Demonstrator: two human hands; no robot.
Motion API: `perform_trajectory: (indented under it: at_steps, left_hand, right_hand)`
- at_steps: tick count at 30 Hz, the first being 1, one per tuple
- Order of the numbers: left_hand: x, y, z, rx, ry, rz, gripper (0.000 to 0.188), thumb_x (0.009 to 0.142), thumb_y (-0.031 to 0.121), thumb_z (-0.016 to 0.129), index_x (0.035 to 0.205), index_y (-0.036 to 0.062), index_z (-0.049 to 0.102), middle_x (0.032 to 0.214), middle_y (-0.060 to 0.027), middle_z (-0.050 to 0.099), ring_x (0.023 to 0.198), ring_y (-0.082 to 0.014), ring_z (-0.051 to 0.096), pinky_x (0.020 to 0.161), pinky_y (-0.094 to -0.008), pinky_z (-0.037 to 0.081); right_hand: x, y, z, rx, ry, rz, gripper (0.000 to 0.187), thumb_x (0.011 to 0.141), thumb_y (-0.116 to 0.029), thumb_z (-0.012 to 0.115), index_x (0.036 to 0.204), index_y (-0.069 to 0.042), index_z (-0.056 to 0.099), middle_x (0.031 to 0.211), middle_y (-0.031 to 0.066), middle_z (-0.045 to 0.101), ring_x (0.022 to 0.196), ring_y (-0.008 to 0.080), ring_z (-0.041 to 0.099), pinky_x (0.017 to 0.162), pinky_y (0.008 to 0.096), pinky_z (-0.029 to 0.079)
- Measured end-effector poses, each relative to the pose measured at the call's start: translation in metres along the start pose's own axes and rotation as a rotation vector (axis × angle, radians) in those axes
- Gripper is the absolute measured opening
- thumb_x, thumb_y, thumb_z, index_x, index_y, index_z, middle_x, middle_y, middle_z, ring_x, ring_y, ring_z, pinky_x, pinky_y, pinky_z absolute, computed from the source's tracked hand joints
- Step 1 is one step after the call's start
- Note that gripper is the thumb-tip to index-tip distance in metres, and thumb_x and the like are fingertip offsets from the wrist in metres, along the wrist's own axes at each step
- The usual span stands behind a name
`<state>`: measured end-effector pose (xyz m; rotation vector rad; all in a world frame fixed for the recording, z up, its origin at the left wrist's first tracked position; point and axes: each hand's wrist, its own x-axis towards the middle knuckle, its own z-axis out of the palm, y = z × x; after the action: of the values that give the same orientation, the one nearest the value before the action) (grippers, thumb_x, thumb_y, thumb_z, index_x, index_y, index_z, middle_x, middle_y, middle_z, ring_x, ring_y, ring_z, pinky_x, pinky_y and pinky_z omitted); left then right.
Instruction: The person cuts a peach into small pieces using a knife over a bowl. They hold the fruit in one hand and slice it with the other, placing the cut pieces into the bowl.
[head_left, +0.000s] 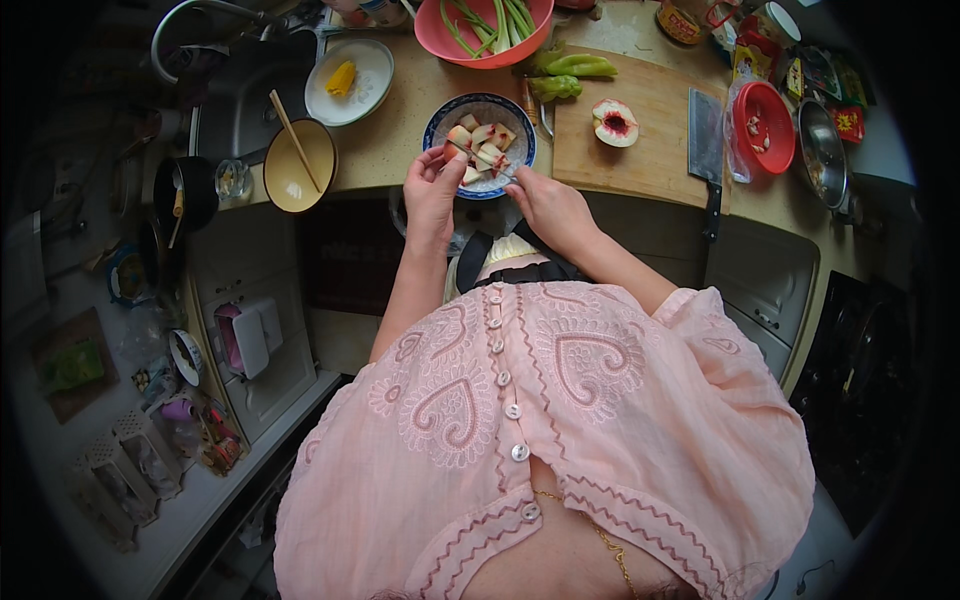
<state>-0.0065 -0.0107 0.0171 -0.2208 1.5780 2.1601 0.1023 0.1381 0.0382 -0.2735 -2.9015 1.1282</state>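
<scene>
- The left hand (434, 185), at the near left side of the blue-rimmed bowl (530, 140), has its fingers pinched around a peach piece (458, 138) with pale flesh and yellowish-red skin.
- The fingers of the right hand (553, 205) grip a slim utensil (508, 179) at the bowl's near right rim; its exact kind is unclear.
- Peach chunks (486, 160) lie heaped in the bowl, cream-white, angular, tinged red along some edges.
- A peach half (615, 123) rests cut side up on the wooden cutting board (640, 172): whitish flesh, deep red ragged centre.
- Board and bowl stand on the table (400, 110).
</scene>
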Motion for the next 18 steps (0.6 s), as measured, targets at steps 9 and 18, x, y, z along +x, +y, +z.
perform_trajectory:
  at_steps: [9, 18]
  left_hand:
    - [-0.003, -0.006, 0.009, 0.025, 0.055, 0.056, 0.044, 0.077, 0.004, 0.073, 0.112, -0.0016, 0.047, 0.107, -0.011, 0.057, 0.097, -0.0145, 0.057, 0.084, -0.0245, 0.047]
    - [-0.002, -0.005, 0.009, 0.022, 0.068, 0.025, 0.044, 0.078, 0.006, 0.073, 0.112, -0.002, 0.047, 0.106, -0.0109, 0.058, 0.095, -0.014, 0.058, 0.083, -0.0236, 0.047]
  right_hand:
    - [0.005, -0.001, 0.004, 0.017, 0.009, 0.024, 0.022, 0.093, -0.028, 0.05, 0.096, -0.006, 0.047, 0.077, 0.0167, 0.062, 0.068, 0.039, 0.061, 0.056, 0.0475, 0.048]
    - [0.008, 0.001, 0.006, -0.016, -0.008, 0.048, 0.024, 0.094, -0.029, 0.049, 0.098, -0.006, 0.049, 0.073, 0.0171, 0.063, 0.068, 0.0389, 0.062, 0.056, 0.0475, 0.049]
